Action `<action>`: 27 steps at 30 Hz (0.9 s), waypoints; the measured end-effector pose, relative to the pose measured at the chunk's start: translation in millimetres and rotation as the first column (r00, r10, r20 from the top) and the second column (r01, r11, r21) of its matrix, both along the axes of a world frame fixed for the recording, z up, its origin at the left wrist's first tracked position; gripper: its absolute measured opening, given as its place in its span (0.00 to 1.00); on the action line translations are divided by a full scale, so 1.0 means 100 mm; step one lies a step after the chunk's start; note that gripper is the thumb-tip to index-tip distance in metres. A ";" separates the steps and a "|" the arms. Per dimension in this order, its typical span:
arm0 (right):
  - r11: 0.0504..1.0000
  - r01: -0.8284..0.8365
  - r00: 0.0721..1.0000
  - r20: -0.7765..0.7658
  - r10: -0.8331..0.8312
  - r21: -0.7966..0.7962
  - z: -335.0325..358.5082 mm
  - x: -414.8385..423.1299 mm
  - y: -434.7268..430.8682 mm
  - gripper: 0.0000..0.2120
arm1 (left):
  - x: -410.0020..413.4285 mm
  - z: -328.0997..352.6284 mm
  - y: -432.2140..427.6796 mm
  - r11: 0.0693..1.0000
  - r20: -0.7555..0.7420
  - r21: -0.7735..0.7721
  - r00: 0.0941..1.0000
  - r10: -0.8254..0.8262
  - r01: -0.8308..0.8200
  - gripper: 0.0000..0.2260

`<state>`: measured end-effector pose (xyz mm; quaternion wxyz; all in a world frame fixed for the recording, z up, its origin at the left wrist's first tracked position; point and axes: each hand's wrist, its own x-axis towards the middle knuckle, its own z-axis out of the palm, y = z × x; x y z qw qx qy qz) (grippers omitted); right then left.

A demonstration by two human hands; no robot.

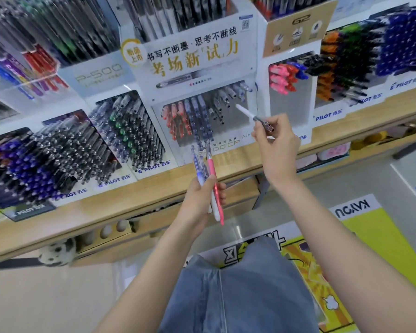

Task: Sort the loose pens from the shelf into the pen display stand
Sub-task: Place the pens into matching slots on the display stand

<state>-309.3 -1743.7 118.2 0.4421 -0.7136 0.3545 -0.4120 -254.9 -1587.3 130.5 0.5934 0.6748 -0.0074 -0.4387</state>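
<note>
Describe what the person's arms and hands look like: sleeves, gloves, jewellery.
The left hand and right hand are bare: no gloves, no rings visible. The left forearm and right forearm show no sleeve, watch or bracelet within the frame. Blue denim is worn below.

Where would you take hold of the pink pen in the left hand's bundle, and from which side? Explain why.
Pinch the pink pen by its upper part, which sticks out free above the left hand. Come from the right: it lies on the bundle's right edge, with the blue pen close on its left.
</note>
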 end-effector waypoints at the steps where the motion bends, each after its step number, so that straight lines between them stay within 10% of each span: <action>1: 1.000 -0.007 1.000 -0.004 0.007 -0.010 -0.02 0.05 -0.02 0.04 | 0.01 -0.01 -0.02 1.000 0.004 -0.012 1.000 -0.002 0.002 0.09; 27: 0.987 -0.065 0.997 -0.056 0.057 -0.149 -0.18 0.30 -0.14 0.03 | 0.10 -0.04 0.01 0.996 0.144 0.020 0.986 -0.085 0.083 0.12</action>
